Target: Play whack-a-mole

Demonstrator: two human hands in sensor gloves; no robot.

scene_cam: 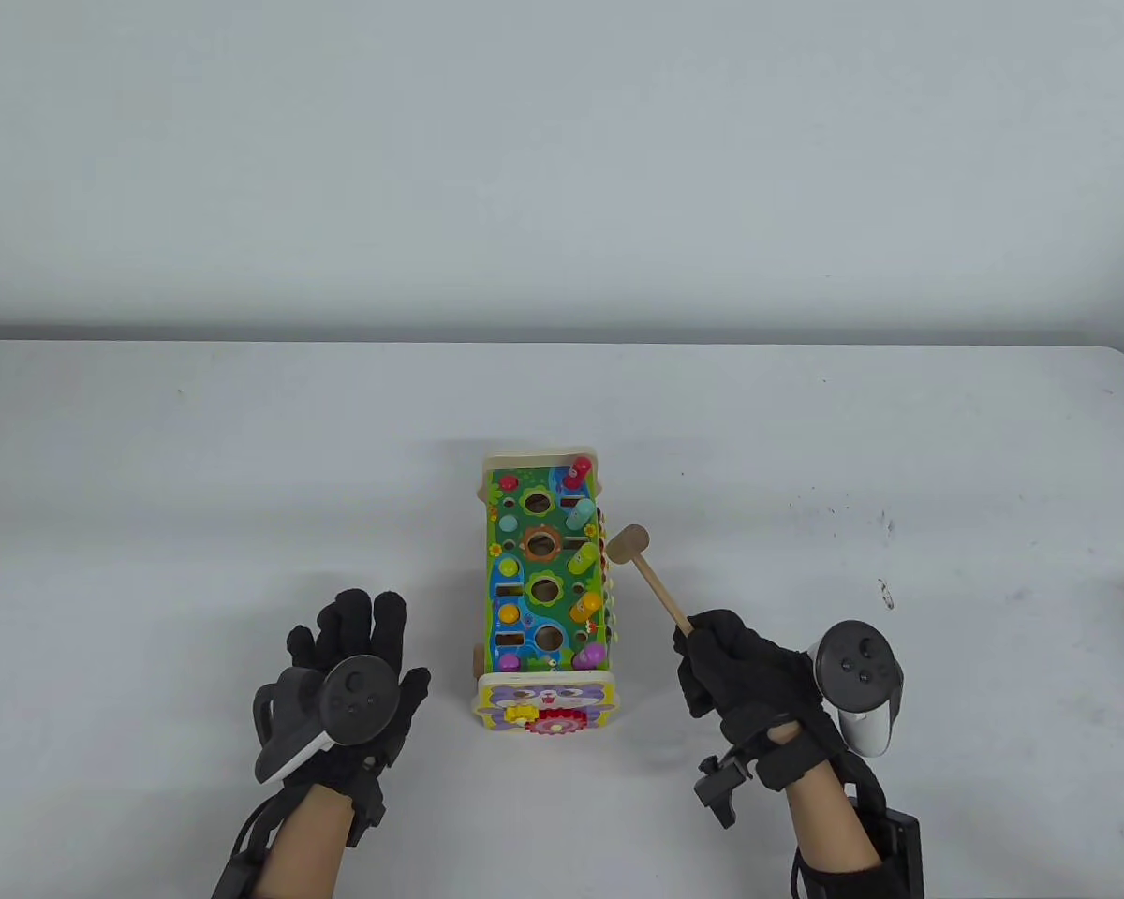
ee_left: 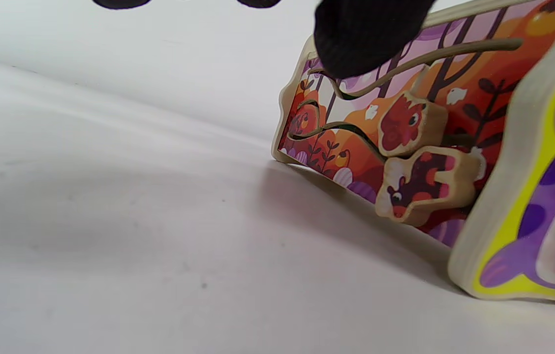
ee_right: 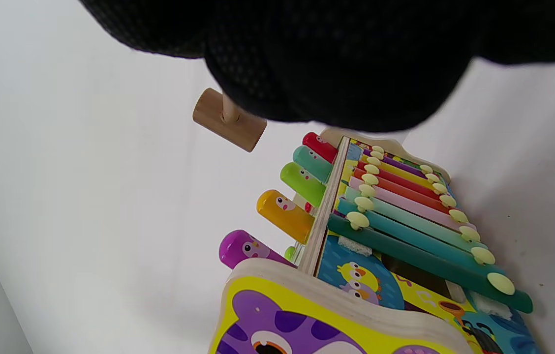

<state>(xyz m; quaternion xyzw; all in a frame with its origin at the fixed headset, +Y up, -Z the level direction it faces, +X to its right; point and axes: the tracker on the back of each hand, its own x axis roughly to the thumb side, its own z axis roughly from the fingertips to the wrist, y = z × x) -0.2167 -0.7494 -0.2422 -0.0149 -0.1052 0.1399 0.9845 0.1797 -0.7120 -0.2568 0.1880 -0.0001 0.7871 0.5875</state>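
This looks like a data-recording lab or studio, not a home: a plain white bench (scene_cam: 244, 487) with a rounded corner stands against a bare pale grey wall (scene_cam: 562, 140). Both hands wear black sensor gloves with controller-like trackers (scene_cam: 857, 665) strapped on, and cables run along the forearms.

Toy box (scene_cam: 543, 590) at table (scene_cam: 150, 468) centre. Pegs (scene_cam: 585, 562) along its 3 o'clock edge. Mallet (scene_cam: 646, 571) at 3 o'clock, left hand (scene_cam: 351, 693) at 8 o'clock, right hand (scene_cam: 745, 674) at 4 o'clock.
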